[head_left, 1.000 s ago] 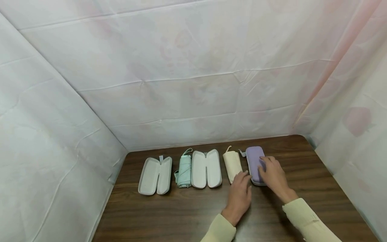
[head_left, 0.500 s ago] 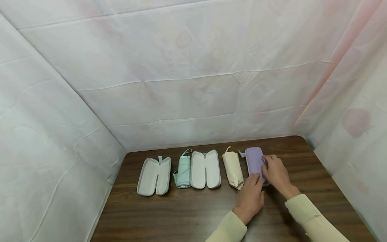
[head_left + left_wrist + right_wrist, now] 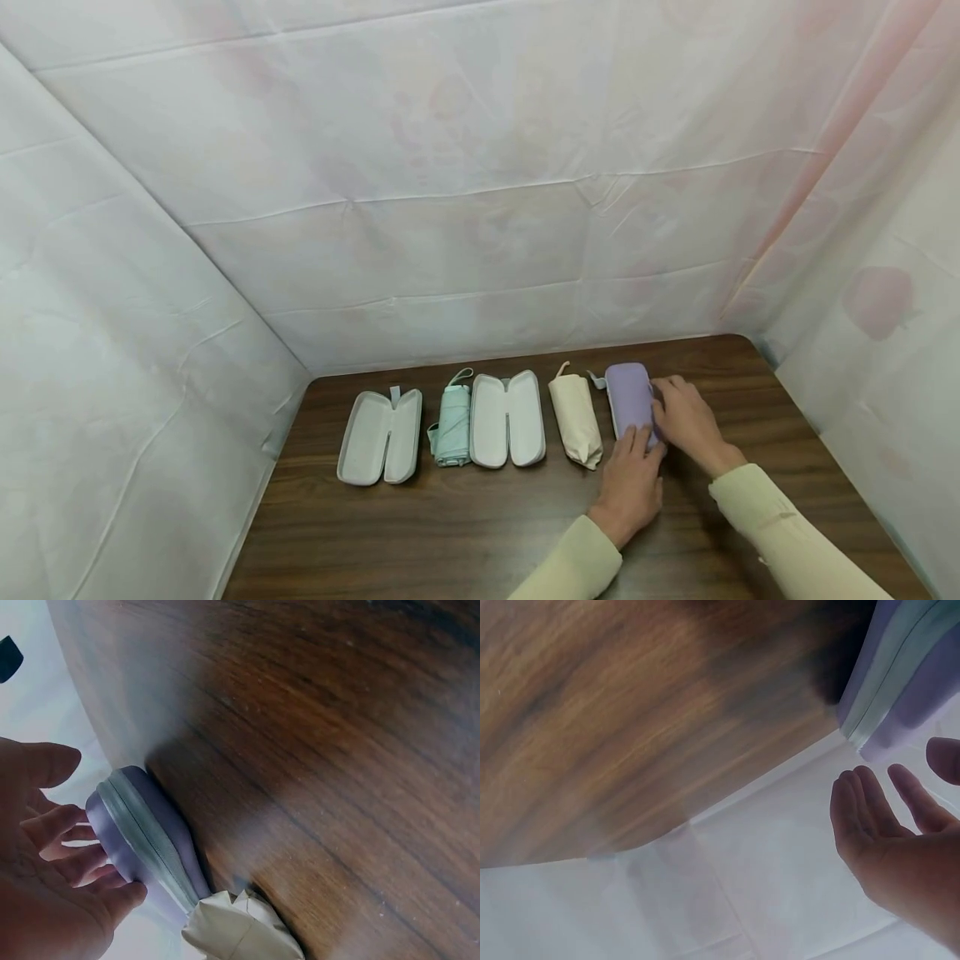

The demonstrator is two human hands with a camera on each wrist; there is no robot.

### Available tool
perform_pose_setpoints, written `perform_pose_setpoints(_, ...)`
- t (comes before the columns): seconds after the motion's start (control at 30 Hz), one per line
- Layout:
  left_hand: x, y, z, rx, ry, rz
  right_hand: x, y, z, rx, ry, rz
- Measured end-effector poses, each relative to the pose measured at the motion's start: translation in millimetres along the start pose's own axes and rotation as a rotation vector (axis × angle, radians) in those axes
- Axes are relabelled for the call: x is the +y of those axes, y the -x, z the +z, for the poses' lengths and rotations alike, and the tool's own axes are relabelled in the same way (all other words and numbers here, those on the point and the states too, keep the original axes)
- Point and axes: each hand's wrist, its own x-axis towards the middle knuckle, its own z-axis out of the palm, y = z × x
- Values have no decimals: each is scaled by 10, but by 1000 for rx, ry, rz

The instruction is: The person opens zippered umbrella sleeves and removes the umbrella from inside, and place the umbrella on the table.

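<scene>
"Across the top and sides of the frame, what do you see?"

"Pale, creased cloth (image 3: 465,167), meeting a brown wooden table (image 3: 390,533) that fills the bottom."

"And on it?"

"One white case (image 3: 365,437) toward the lower left and a second white case (image 3: 489,421) near the centre, both unfolded. Right of centre, at the end of the row, is a purple case (image 3: 628,396), closed. Then a cream pouch (image 3: 576,421) just left of that, and a slim mint umbrella (image 3: 453,425) between the white ones."

"Where are the hands?"

"Both are at the purple case, neither curled round it. The left hand (image 3: 632,483) rests relaxed fingers on its near end; the right hand (image 3: 686,417) is at its right edge, fingers loose — whether those fingertips touch, I can't tell."

"How would that case handle?"

"Light, I'd guess, with a stiff shell; hardly fragile. The smooth cover might slide on the wood if nudged."

"Where would you take hold?"

"By the long sides, about midway, thumb and fingers across the zip (image 3: 146,836). I'd avoid the strap (image 3: 597,380) at the upper left corner — it looks floppy, so the case could swing."
</scene>
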Motion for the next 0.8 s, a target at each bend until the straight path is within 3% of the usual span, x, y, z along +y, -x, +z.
perform_pose_setpoints(0.47, -7, -34, 18, -6, -104, 28, 85, -141, -30, -57, 30, -26)
perform_pose_setpoints(0.8, -1, -64, -5, -34, -138, 39, 97, -270, -17, -18, 71, -126)
